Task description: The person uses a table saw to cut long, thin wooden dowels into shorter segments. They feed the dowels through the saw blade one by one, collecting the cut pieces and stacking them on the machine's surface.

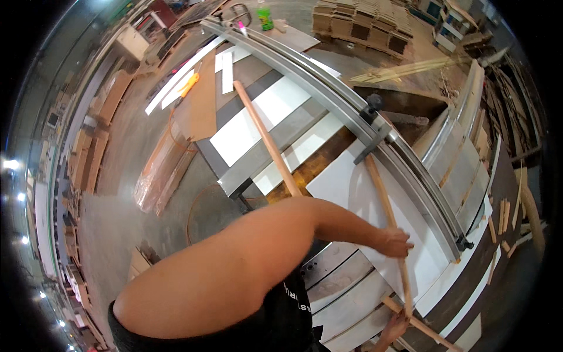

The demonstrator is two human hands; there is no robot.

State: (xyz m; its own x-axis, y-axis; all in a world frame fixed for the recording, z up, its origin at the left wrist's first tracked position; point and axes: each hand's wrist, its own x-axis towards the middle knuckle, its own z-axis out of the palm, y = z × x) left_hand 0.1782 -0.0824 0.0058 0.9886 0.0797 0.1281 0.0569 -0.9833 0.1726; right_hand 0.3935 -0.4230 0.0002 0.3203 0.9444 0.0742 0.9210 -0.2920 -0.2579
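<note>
My left arm reaches across from the lower left. My left hand (pixel 396 242) is closed over a long, narrow wooden strip (pixel 382 190), which lies over a white board (pixel 346 179) on the metal machine table. Lower down, at the strip's near end, my right hand (pixel 397 326) has its fingers around it, partly cut off by the lower edge. A second wooden strip (pixel 431 332) crosses close by that hand. The far end of the held strip meets a dark clamp-like stop (pixel 368 148) beside a long metal rail (pixel 410 185).
Another wooden strip (pixel 264 135) lies across white and grey panels to the left, one end hidden behind my arm. A yellow-orange tool (pixel 189 85) rests on the panels. A green bottle (pixel 265 17) stands at the back, near stacked cardboard (pixel 360 26). Wood offcuts (pixel 503 217) lie at right.
</note>
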